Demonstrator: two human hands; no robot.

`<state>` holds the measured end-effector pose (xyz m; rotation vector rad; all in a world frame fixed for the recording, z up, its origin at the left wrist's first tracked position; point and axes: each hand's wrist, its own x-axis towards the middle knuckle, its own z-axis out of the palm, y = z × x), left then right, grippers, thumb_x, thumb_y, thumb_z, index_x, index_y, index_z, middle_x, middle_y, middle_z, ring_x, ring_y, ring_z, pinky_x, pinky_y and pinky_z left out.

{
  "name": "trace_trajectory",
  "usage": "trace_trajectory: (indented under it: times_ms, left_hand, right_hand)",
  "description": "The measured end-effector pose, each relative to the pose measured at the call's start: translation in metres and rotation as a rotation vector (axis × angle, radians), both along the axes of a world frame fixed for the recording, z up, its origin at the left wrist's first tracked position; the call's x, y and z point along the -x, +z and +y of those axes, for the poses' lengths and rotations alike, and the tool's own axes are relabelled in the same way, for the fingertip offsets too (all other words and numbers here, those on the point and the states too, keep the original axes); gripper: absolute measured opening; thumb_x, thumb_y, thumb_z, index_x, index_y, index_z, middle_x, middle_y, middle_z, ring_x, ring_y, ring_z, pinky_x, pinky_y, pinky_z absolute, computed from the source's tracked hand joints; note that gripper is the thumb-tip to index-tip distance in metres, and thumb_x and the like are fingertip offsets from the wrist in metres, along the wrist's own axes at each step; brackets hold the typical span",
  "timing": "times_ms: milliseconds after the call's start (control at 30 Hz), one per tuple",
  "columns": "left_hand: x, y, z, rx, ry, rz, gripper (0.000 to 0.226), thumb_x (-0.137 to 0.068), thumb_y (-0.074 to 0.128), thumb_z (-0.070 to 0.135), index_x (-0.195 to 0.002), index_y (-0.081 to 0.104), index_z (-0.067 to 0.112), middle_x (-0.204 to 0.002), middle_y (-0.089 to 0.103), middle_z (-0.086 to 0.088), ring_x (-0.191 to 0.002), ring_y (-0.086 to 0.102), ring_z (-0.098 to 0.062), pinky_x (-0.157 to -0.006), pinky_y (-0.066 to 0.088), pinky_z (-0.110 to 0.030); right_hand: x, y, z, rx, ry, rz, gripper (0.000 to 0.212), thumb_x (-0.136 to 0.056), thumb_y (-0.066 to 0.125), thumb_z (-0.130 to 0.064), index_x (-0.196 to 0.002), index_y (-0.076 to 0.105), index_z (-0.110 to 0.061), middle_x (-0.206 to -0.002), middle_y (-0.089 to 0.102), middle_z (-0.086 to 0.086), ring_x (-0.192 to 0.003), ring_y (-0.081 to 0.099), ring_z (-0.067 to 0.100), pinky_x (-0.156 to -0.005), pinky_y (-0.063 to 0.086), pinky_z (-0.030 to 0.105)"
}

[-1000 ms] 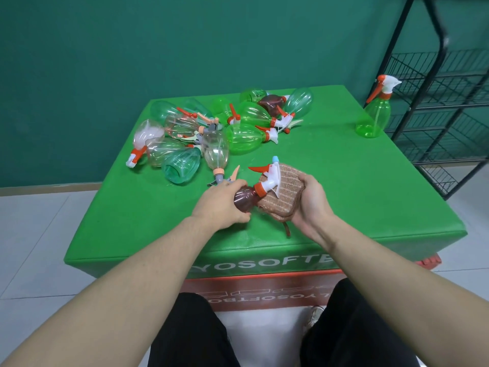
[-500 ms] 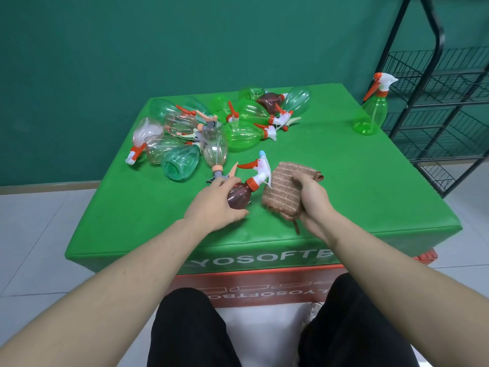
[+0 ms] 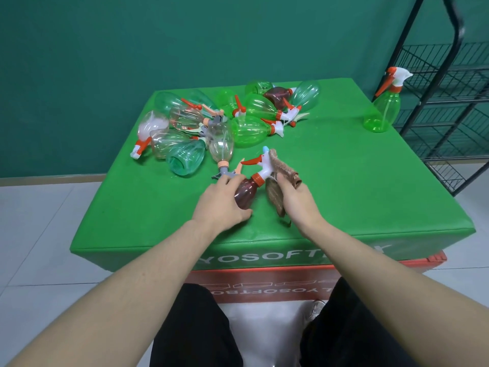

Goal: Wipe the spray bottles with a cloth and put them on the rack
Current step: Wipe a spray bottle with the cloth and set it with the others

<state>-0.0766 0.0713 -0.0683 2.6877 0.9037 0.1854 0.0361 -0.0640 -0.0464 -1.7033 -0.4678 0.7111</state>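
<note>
Head view. The left hand (image 3: 221,201) grips the body of a brown spray bottle (image 3: 245,193), fingers curled round its near end. The bottle lies tilted, its base toward the person and its white trigger head with orange collar pointing to the far side; it sits over the near middle of the green table (image 3: 357,186). Whether the base touches the table cannot be told.

The right hand (image 3: 297,198) holds a brown ribbed cloth (image 3: 276,181), fingers closed round it. The cloth is folded over the hand, its upper part lying against the right side of the trigger head and its lower part hanging just right of the bottle's body.

A heap of spray bottles (image 3: 225,123) lies on its sides across the far left and far middle of the table: clear, pale green, bright green and one more brown one, most with orange-and-white trigger heads. The nearest of the heap, a clear bottle (image 3: 221,144) with a grey head, points toward the left hand, its head touching or just beside the fingers.

One green spray bottle (image 3: 383,109) stands upright, alone, at the far right corner of the table, well apart from the heap.

A black wire rack (image 3: 449,102) stands to the right of the table, just beyond that corner. The shelves in view carry no bottle that can be made out.

The person's dark-clad legs show at the near edge.
</note>
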Motion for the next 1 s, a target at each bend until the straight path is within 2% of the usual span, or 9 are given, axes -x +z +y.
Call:
trace_trajectory:
  times_ms: [67, 200, 467, 533, 633, 700, 767, 867, 1000]
  left_hand:
    - [-0.002, 0.003, 0.001, 0.024, 0.033, -0.002, 0.093, -0.078, 0.083, 0.049, -0.155, 0.035, 0.029, -0.144, 0.048, -0.003, -0.118, 0.059, -0.030, -0.100, 0.051, -0.040]
    - [-0.005, 0.007, -0.001, 0.024, 0.026, 0.008, 0.093, -0.079, 0.083, 0.049, -0.156, 0.034, 0.028, -0.144, 0.048, -0.004, -0.117, 0.060, -0.029, -0.098, 0.051, -0.039]
    - [0.002, 0.005, 0.001, -0.077, -0.089, 0.054, 0.081, -0.077, 0.080, 0.056, -0.145, 0.041, 0.034, -0.139, 0.053, 0.004, -0.106, 0.063, -0.023, -0.084, 0.056, -0.038]
    - [0.005, 0.003, 0.002, -0.078, -0.092, 0.045, 0.082, -0.077, 0.079, 0.057, -0.146, 0.041, 0.035, -0.139, 0.053, 0.004, -0.106, 0.062, -0.023, -0.085, 0.056, -0.039]
    - [0.005, -0.002, 0.001, -0.083, -0.112, 0.038, 0.083, -0.077, 0.080, 0.055, -0.148, 0.041, 0.033, -0.141, 0.052, 0.003, -0.108, 0.060, -0.025, -0.089, 0.055, -0.040]
    - [0.005, -0.003, -0.001, -0.091, -0.128, 0.038, 0.084, -0.078, 0.080, 0.054, -0.149, 0.041, 0.032, -0.139, 0.052, 0.003, -0.109, 0.058, -0.025, -0.090, 0.053, -0.038]
    - [0.005, -0.003, 0.000, -0.099, -0.133, 0.032, 0.084, -0.079, 0.079, 0.053, -0.150, 0.041, 0.031, -0.138, 0.052, 0.003, -0.110, 0.058, -0.025, -0.090, 0.051, -0.037]
    - [0.006, -0.003, 0.001, -0.089, -0.143, 0.017, 0.083, -0.079, 0.079, 0.052, -0.150, 0.041, 0.031, -0.137, 0.052, 0.004, -0.110, 0.057, -0.024, -0.090, 0.049, -0.036]
    - [0.006, -0.006, 0.003, -0.098, -0.162, 0.005, 0.080, -0.078, 0.079, 0.052, -0.148, 0.043, 0.033, -0.134, 0.054, 0.004, -0.110, 0.058, -0.023, -0.089, 0.051, -0.036]
  right_hand:
    - [0.004, -0.003, -0.005, 0.025, 0.017, -0.014, 0.042, -0.107, 0.047, -0.031, -0.119, 0.063, 0.006, -0.122, 0.064, 0.032, -0.115, 0.059, 0.046, -0.096, 0.049, 0.055]
    - [-0.005, 0.000, -0.018, 0.038, 0.043, -0.060, 0.022, -0.107, 0.047, -0.030, -0.099, 0.067, -0.022, -0.107, 0.075, 0.010, -0.098, 0.072, 0.024, -0.092, 0.057, 0.038]
    - [-0.041, 0.010, -0.031, -0.115, -0.108, 0.251, 0.015, -0.107, 0.046, -0.022, -0.107, 0.060, -0.015, -0.100, 0.074, 0.007, -0.088, 0.072, 0.023, -0.090, 0.058, 0.045]
    - [-0.045, 0.013, -0.028, -0.131, -0.107, 0.223, 0.015, -0.107, 0.047, -0.023, -0.105, 0.061, -0.017, -0.096, 0.074, 0.004, -0.085, 0.072, 0.022, -0.091, 0.058, 0.045]
    - [-0.047, 0.013, -0.019, -0.073, -0.016, -0.003, 0.020, -0.108, 0.045, -0.026, -0.104, 0.064, -0.027, -0.103, 0.073, -0.004, -0.096, 0.070, 0.017, -0.099, 0.055, 0.044]
    - [-0.047, 0.010, -0.014, -0.062, 0.132, -0.237, 0.026, -0.108, 0.044, -0.031, -0.120, 0.066, -0.039, -0.121, 0.069, -0.016, -0.113, 0.064, 0.006, -0.106, 0.050, 0.038]
    - [-0.050, 0.003, -0.010, -0.002, 0.287, -0.551, 0.038, -0.107, 0.044, -0.033, -0.142, 0.053, -0.047, -0.146, 0.053, -0.021, -0.138, 0.046, 0.004, -0.118, 0.035, 0.033]
    - [-0.058, -0.005, -0.010, 0.264, 0.460, -0.988, 0.061, -0.097, 0.038, -0.028, -0.157, 0.032, -0.036, -0.162, 0.029, -0.013, -0.153, 0.021, 0.013, -0.127, 0.011, 0.042]
    - [-0.060, -0.014, -0.018, 0.470, 0.546, -1.197, 0.075, -0.085, 0.033, -0.031, -0.160, 0.027, -0.027, -0.166, 0.021, -0.008, -0.156, 0.012, 0.015, -0.127, -0.003, 0.043]
